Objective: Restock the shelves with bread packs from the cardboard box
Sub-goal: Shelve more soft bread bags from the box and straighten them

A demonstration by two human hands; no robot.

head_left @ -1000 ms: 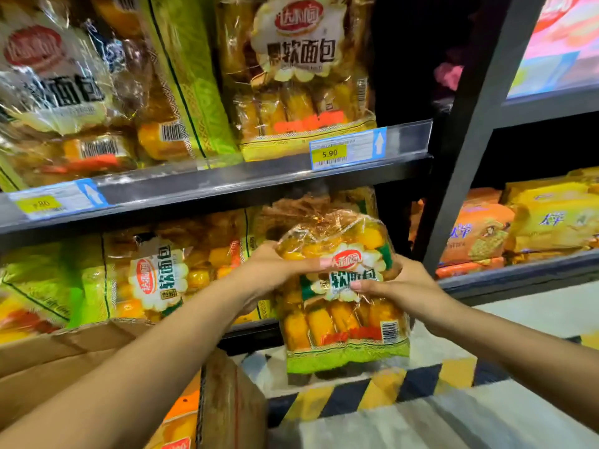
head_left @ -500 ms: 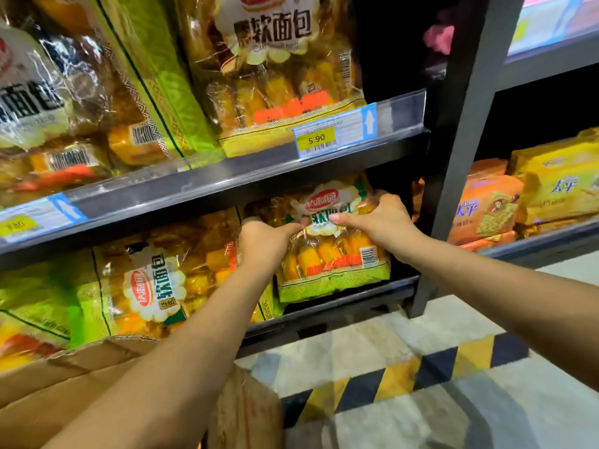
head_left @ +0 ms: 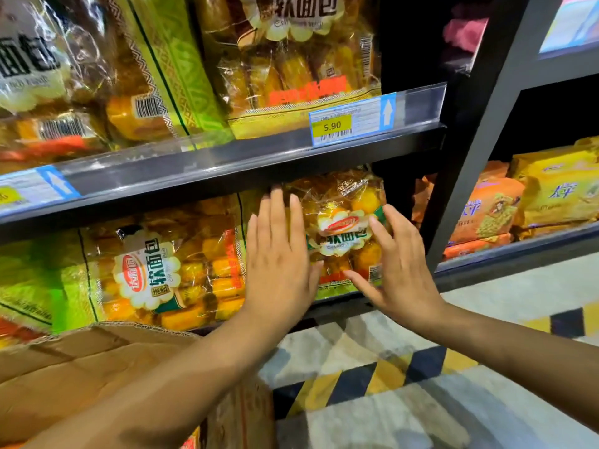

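Note:
A clear bread pack with yellow rolls and a red-and-white label stands upright at the right end of the lower shelf. My left hand lies flat against its left side, fingers straight and apart. My right hand rests flat on its front right, fingers spread. Neither hand grips it. A brown cardboard box sits at the lower left, under my left forearm; orange packaging shows at its bottom edge.
More bread packs fill the lower shelf to the left and the upper shelf, which carries a 5.90 price tag. A dark upright post separates a neighbouring shelf of orange and yellow snack packs. Yellow-black striped floor tape lies below.
The bread pack went from in front of the shelf onto the lower shelf's right end. Both hands let go of it and now press flat against it.

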